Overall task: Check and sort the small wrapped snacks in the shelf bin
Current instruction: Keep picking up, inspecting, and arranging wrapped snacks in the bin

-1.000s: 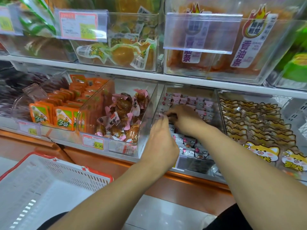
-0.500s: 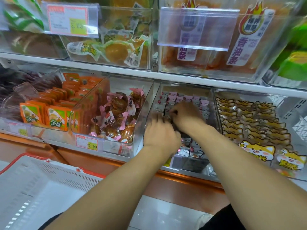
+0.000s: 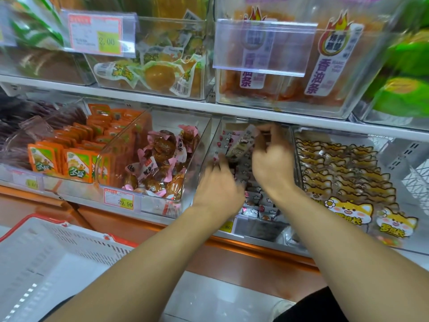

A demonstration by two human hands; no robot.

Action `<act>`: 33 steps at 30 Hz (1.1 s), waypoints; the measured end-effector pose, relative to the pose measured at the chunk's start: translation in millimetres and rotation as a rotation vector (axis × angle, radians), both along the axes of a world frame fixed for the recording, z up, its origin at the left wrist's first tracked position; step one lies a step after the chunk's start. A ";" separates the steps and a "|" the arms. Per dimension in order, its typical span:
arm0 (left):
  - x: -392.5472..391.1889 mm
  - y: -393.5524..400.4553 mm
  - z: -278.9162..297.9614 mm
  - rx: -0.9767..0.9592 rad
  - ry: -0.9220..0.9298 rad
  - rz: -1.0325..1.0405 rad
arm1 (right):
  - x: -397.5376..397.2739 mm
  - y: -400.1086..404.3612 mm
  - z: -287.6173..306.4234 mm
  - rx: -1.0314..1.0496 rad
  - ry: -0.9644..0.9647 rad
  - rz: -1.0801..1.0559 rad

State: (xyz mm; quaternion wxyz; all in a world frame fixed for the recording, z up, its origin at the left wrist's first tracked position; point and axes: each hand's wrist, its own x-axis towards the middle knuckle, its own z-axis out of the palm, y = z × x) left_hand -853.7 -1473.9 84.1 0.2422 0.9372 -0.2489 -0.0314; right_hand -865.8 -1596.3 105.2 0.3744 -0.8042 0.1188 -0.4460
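— Any prices legible?
— The pink-framed price tag on the upper clear bin [image 3: 97, 34] reads 2.00; the red-bordered tag on the lower shelf edge [image 3: 118, 198] reads 29.90.
— Brands?
— The purple-lettered white label on the orange strip pack [image 3: 318, 73] says 香油条 (smaller print blurred); the orange sachets with green labels [image 3: 77, 165] say 冬盛.

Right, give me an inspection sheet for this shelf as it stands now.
Surface: lower shelf holding a row of clear bins.
Job's things: bin of small wrapped snacks; one snack lifted above the rest.
Clutter: orange packets; pink-wrapped snacks; cat-print packets; price tag.
Hands: right hand pinches the lifted snack; left hand down among the snacks, fingers blurred.
Cables: nothing seen.
Surroundings: upper shelf bins; white basket with red rim at lower left.
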 end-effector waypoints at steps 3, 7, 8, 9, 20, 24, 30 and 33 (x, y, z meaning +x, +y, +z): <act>-8.4 8.7 4.1 -0.228 -0.010 0.029 | -14.4 1.3 9.2 0.278 0.006 0.053; -18.9 32.9 18.3 -0.693 0.252 0.085 | -37.8 4.4 14.2 0.771 0.041 0.206; -20.1 41.0 21.1 -0.796 0.333 0.081 | -43.0 4.5 14.6 0.892 0.044 0.254; -20.7 48.8 22.5 -0.872 0.394 0.083 | -47.7 4.1 14.7 0.983 0.060 0.296; -9.9 89.8 14.6 -1.192 0.679 0.188 | -67.4 4.2 10.4 1.172 0.386 0.511; -6.4 97.6 12.9 -1.174 0.594 0.198 | -68.2 10.1 11.0 1.217 0.346 0.501; -6.3 104.2 11.7 -1.160 0.482 0.193 | -70.6 16.4 15.1 1.292 0.428 0.717; -6.9 108.4 14.9 -1.104 0.430 0.117 | -73.0 16.5 15.5 1.227 0.488 0.720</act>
